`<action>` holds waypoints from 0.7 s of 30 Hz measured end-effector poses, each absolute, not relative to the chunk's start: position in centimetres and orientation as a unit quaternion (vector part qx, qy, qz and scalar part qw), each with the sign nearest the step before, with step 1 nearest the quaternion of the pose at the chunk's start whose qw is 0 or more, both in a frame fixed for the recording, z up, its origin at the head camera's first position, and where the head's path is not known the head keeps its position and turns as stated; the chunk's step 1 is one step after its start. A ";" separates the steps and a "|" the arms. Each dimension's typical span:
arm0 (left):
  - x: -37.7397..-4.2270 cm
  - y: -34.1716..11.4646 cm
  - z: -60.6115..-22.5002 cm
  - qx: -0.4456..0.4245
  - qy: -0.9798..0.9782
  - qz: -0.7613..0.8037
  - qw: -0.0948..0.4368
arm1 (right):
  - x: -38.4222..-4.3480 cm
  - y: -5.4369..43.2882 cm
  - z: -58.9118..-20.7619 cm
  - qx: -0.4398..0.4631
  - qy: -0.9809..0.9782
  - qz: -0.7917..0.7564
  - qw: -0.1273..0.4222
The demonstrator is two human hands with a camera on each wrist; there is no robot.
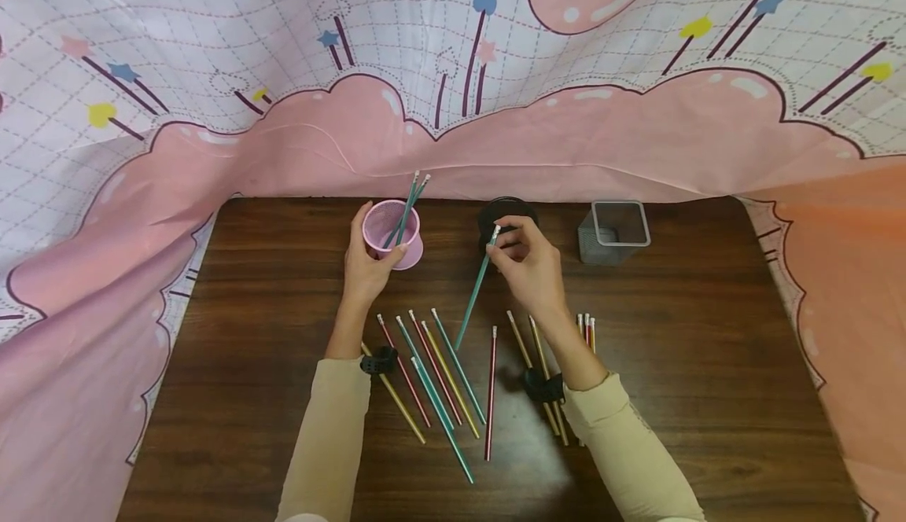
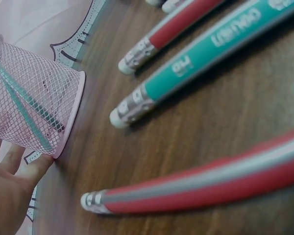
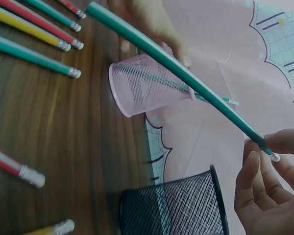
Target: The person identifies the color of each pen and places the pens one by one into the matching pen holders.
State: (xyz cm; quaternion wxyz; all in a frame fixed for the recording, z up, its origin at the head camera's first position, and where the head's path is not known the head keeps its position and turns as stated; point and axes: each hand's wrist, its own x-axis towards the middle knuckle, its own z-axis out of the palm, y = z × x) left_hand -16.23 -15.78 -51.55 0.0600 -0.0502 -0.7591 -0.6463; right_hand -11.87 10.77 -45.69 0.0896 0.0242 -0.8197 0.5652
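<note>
At the back left of the table, my left hand (image 1: 362, 274) grips a pink mesh pencil cup (image 1: 406, 259) around its side. Two green pencils (image 1: 409, 209) lean inside it, eraser ends sticking out over the rim. My right hand (image 1: 532, 269) pinches another green pencil (image 1: 474, 295) close to its white eraser, between thumb and fingertips. This pencil slants down toward the left, its other end over the pencils on the table. Right behind the hand stands a black mesh cup (image 1: 508, 206), partly hidden by it; the right wrist view shows its mesh side (image 3: 186, 208).
Red, green and gold pencils lie in front of the cups, such as a red pencil (image 1: 491, 396) and a gold pencil (image 1: 403, 406). More lie under the right forearm. A grey square mesh holder (image 1: 593, 248) stands at back right. A patterned cloth (image 1: 453, 148) hangs behind the table.
</note>
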 end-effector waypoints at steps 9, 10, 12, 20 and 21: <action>-16.2 -15.8 -51.7 -0.057 -0.758 -0.646 0.071 | -14.0 9.5 -44.8 0.020 -0.770 0.629 0.107; -16.2 -15.8 -51.7 -0.056 -0.758 -0.646 0.070 | -14.3 9.4 -44.7 0.017 -0.765 0.634 0.109; -16.3 -15.8 -51.7 -0.055 -0.757 -0.647 0.069 | -14.7 9.1 -44.5 0.011 -0.755 0.646 0.111; -16.4 -15.8 -51.7 -0.064 -0.750 -0.654 0.076 | -15.4 8.5 -44.1 0.000 -0.723 0.684 0.100; -16.3 -15.8 -51.7 -0.063 -0.751 -0.653 0.076 | -15.2 8.3 -43.7 -0.002 -0.721 0.685 0.098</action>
